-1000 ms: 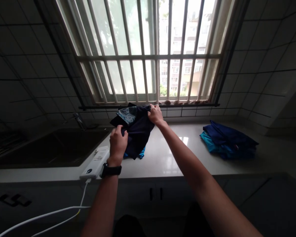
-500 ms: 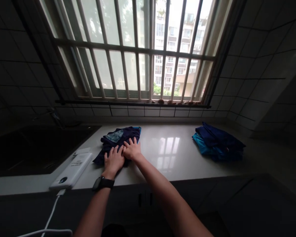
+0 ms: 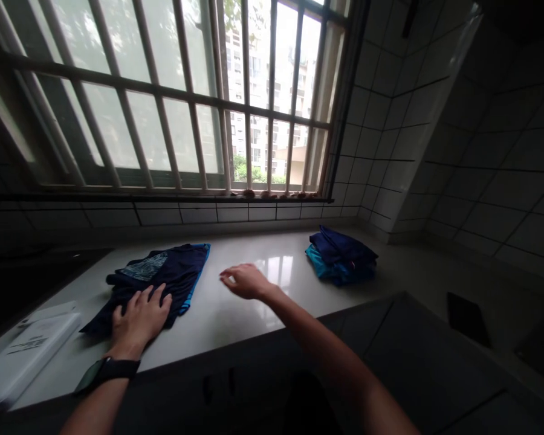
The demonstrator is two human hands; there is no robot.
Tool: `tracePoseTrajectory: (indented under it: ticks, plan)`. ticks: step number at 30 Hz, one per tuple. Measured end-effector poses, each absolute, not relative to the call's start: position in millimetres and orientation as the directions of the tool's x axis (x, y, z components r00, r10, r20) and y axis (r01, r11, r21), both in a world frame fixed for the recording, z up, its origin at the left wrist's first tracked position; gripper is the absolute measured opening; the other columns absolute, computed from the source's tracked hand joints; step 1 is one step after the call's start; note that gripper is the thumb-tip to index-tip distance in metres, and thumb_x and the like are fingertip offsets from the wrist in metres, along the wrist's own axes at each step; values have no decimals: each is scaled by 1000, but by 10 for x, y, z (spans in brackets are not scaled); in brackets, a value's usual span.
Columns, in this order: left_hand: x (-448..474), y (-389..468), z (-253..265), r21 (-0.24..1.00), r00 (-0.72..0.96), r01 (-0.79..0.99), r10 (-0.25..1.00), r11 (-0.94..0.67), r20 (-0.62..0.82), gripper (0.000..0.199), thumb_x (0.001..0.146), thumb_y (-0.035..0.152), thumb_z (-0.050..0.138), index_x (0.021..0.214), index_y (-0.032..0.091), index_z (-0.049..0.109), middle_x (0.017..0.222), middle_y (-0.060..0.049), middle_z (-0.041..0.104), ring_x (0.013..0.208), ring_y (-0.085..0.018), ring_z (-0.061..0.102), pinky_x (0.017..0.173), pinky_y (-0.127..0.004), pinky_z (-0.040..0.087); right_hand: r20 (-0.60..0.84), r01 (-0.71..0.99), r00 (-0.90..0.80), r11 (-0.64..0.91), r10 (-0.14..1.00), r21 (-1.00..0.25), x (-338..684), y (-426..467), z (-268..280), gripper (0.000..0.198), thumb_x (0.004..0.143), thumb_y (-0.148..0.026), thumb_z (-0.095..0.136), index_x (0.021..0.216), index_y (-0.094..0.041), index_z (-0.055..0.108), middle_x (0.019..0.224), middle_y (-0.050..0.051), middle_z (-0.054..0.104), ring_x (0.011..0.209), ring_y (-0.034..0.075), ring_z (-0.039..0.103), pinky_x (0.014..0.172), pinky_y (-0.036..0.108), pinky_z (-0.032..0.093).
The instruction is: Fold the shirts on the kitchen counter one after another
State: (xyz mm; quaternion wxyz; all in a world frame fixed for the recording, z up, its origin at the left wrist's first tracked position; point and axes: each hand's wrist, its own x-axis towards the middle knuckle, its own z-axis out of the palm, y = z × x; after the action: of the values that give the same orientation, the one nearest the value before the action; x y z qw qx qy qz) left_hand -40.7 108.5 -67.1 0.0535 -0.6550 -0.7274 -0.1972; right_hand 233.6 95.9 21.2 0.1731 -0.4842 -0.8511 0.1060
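A folded dark navy garment (image 3: 181, 269) with a grey-blue patterned patch and bright blue edging lies on the pale countertop at the left. Resting on its near part is my left hand (image 3: 140, 317), fingers spread flat, a black-banded watch (image 3: 111, 370) on the wrist. My right hand (image 3: 247, 281) is raised over the bare counter to the right of the garment, its fingers loosely bent and nothing visible in them. Further right sits a folded pile of navy and turquoise clothing (image 3: 344, 254), apart from both hands.
A white power bank (image 3: 36, 350) lies at the counter's left front, beside the dark sink (image 3: 40, 290). Behind the counter (image 3: 236, 326) are a tiled wall and a barred window (image 3: 163, 121). A dark flat object (image 3: 469, 319) lies on the right counter.
My right hand has lifted off the garment and moved to its right. My left hand stays on the cloth, now flatter and more spread. The view has turned right.
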Motion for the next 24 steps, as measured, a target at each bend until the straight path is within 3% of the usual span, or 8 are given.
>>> tracePoseTrajectory:
  ticks: [4,7,8,12,17,21,24]
  plan:
    - [-381,1070,-651,135,-142,985,942,105,304,55,100,30,37,152,21,55,164,-8,47,154,-27,39,126,-51,30,300,948,29,69,954,-311,3750,762,476,42,104,-28,49,143,-19,59,144,14,63,124,23,66,106,34,49]
    - [-317,1034,-560,103,-189,981,943,167,275,50,101,26,40,148,26,59,165,-3,47,153,-23,40,126,-46,31,333,901,418,-339,845,-271,4610,633,565,44,102,-36,55,140,-14,58,135,23,63,121,30,67,102,37,52]
    - [-297,1016,-522,106,-192,980,943,169,272,49,100,24,43,145,27,61,163,-3,49,153,-23,41,125,-46,33,334,882,465,-393,820,-260,4809,593,556,50,99,-41,62,141,-13,57,135,25,62,121,32,67,101,39,52]
    - [-265,943,-394,157,-174,978,948,135,267,47,96,19,51,140,24,67,156,-8,57,149,-28,47,121,-47,39,278,880,469,-416,838,-228,5195,518,443,65,91,-46,73,142,-10,56,136,28,62,121,34,67,102,40,50]
    - [-311,938,-408,246,-134,967,954,66,269,53,97,29,47,147,21,61,157,-13,56,150,-34,43,124,-55,34,208,888,429,-369,879,-272,5276,624,558,39,98,-39,62,126,-12,70,127,22,72,116,30,71,97,34,50]
    - [-361,1060,-561,314,-136,949,947,40,290,60,95,36,43,152,22,56,159,-14,52,153,-38,39,126,-61,28,283,879,450,-363,847,-309,5277,707,837,31,101,-35,53,118,-17,71,125,18,74,116,30,70,93,33,50]
    - [-393,1174,-695,298,-163,952,936,66,312,62,98,41,35,153,22,55,161,-15,50,153,-37,37,126,-62,25,400,880,433,-283,808,-380,5185,771,1056,25,102,-31,50,111,-19,69,118,16,75,114,29,68,93,33,49]
